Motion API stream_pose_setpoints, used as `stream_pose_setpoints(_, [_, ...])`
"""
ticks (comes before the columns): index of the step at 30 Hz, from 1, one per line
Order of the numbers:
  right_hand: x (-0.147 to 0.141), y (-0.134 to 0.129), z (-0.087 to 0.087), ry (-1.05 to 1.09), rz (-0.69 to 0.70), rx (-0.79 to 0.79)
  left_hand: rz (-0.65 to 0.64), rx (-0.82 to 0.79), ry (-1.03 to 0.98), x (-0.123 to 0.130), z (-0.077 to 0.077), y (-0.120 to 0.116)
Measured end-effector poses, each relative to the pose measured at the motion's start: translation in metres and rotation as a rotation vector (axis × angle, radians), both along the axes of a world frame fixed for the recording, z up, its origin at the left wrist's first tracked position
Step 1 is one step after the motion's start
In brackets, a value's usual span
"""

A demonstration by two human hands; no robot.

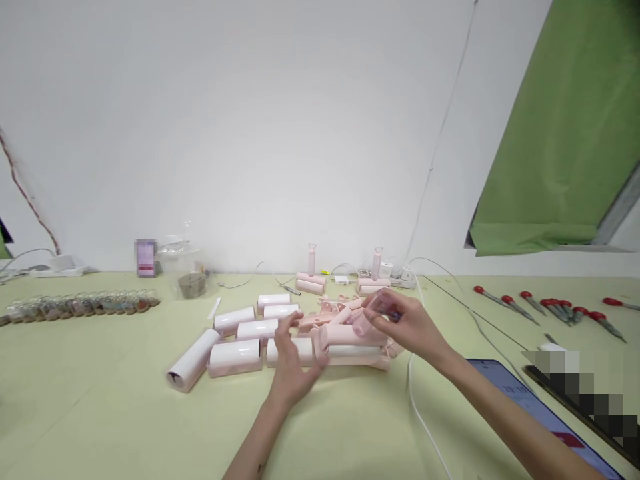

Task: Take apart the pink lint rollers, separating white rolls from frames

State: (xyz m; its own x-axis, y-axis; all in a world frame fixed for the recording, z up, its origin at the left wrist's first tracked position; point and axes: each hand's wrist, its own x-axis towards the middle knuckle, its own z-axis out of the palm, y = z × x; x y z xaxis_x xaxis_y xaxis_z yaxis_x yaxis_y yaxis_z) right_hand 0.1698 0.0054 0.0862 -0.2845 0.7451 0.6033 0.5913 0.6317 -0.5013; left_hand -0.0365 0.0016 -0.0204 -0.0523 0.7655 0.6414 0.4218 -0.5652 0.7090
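Observation:
My left hand (294, 370) is held with its thumb and fingers apart, over the right end of a group of glossy white rolls in pink cases (235, 358). These look like lint rollers. Pinched between the fingers of my right hand (403, 320) is a see-through pink plastic piece (364, 323), partly hidden by the fingers. Right below it lies a pink roller case (345, 335) on top of a white roll (353, 353). Loose pink handle parts (325, 321) are heaped just behind, between my hands.
Two pink rollers with upright handles (311, 260) stand by the wall. At left are a row of small jars (85, 305) and a clear bag (193, 277). Red-handled tools (520, 309) lie at right; a phone (530, 410) and a white cable (417, 407) are nearer me.

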Motion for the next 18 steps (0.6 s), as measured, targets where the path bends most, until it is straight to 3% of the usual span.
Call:
stream_pose_setpoints(2, [0.004, -0.002, 0.006, 0.071, 0.010, -0.019, -0.009, -0.071, -0.127, -0.003, 0.005, 0.001])
stream_pose_setpoints(4, [0.004, -0.002, 0.004, 0.078, 0.023, -0.060, -0.127, -0.161, -0.082, -0.003, 0.009, 0.000])
stream_pose_setpoints(8, [-0.003, 0.001, -0.019, 0.004, 0.019, -0.171, -0.380, -0.300, 0.095, 0.005, 0.008, -0.009])
stream_pose_setpoints(13, [-0.005, 0.002, -0.041, -0.019, -0.016, -0.192, -0.462, -0.552, 0.125, 0.014, -0.003, -0.021])
stream_pose_setpoints(15, [0.002, 0.000, -0.037, 0.072, -0.029, -0.128, -0.426, -0.523, 0.116, 0.012, -0.005, -0.021])
stream_pose_setpoints(18, [0.018, -0.007, -0.024, 0.233, -0.066, 0.060, -0.337, -0.288, -0.022, 0.004, 0.001, -0.017])
